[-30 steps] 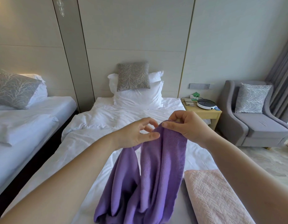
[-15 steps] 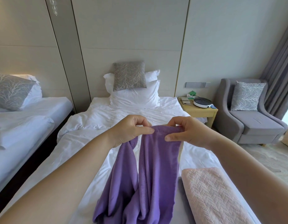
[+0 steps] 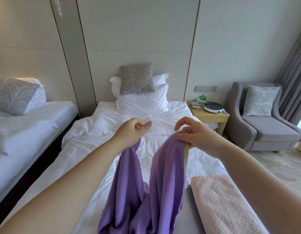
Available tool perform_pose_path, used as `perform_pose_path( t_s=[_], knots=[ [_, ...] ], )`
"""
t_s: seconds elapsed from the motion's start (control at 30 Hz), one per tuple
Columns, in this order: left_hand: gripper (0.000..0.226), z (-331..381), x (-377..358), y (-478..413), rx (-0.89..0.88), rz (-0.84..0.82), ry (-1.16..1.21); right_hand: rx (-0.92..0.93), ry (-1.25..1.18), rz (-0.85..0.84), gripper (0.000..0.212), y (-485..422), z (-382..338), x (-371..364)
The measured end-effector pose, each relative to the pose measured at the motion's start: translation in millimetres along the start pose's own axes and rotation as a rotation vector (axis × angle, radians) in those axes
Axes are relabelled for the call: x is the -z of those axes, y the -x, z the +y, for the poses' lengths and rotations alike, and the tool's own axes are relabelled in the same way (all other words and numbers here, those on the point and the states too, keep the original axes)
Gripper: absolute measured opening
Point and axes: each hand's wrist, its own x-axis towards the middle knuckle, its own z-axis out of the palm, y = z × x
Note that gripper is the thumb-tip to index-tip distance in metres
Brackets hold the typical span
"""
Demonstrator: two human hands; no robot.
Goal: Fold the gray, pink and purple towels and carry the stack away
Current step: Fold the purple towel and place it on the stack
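I stand at the foot of the bed (image 3: 82, 149), both arms stretched out over it. My left hand (image 3: 130, 132) and right hand (image 3: 196, 135) are raised above the middle of the bed and held apart, and the purple towel (image 3: 165, 179) hangs from them in two long strands.

The fingers of my left hand are curled in toward the palm and hold one end of the towel. That strand drops from under the heel of the hand, while the thumb sticks out loosely toward the head of the bed. My right hand pinches the other end between the thumb and the lower fingers, which are closed tight on the cloth. The forefinger arches up free above it.

Both strands sag down and meet in a bunched heap on the bed's near end, at the bottom edge of the view.

Just beside that heap, toward the bed's right edge, the pink towel (image 3: 222, 206) lies folded flat. It rests on the gray towel (image 3: 190, 198), of which only a narrow strip shows along the pink one's left side.

At the head of the bed, white pillows (image 3: 141, 103) are propped up with a gray patterned cushion (image 3: 137, 80) leaning on them. A wooden nightstand (image 3: 212, 117) stands to the right of the bed's head, and a gray armchair (image 3: 271, 132) sits further right. A second bed (image 3: 28, 125) lies to the left of mine, across a dark gap.
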Motion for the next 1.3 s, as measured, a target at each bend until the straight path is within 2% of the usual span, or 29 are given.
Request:
perform_pose_path(
  t_s=[0.13,0.27,0.37,0.53,0.63,0.8,0.97,1.07,1.13,1.23,1.3],
  knots=[
    [0.037,-10.0,2.5,0.5,0.119,-0.029,0.035,-0.052,-0.068,0.064,0.017,-1.4,8.4,-8.9],
    [0.022,-12.1,2.5,5.3,0.193,-0.145,0.175,-0.102,-0.199,0.081,0.011,-1.5,11.0,-16.3],
    [0.016,-9.0,3.5,10.3,0.231,-0.197,0.315,-0.103,-0.307,0.031,0.009,-0.3,8.3,-21.3],
    [0.012,-4.4,5.3,17.7,0.291,-0.221,0.472,-0.090,-0.395,-0.150,0.038,3.0,3.3,-28.3],
    [0.012,-4.0,4.8,22.3,0.248,-0.198,0.458,-0.046,-0.320,-0.175,0.037,4.6,3.0,-34.0],
    [0.012,2.3,0.1,31.4,0.096,-0.176,0.410,0.029,-0.169,-0.058,0.012,0.7,3.9,-48.6],
    [0.011,11.0,-6.0,38.5,0.041,-0.232,0.475,0.199,0.149,0.040,0.009,-4.8,3.5,-52.6],
    [0.022,12.4,-4.8,40.0,0.047,-0.274,0.528,0.243,0.152,0.117,0.014,-7.0,5.4,-50.6],
    [0.029,12.5,-5.6,43.0,0.003,-0.297,0.473,0.244,0.118,0.158,0.018,-8.4,6.4,-50.0],
    [0.039,13.0,-10.9,47.0,-0.063,-0.208,0.302,0.232,0.053,0.185,0.022,-11.0,7.5,-51.3],
    [0.029,15.1,-11.1,45.3,-0.104,-0.125,0.257,0.226,-0.013,0.187,0.022,-12.3,8.7,-52.7]
  ],
)
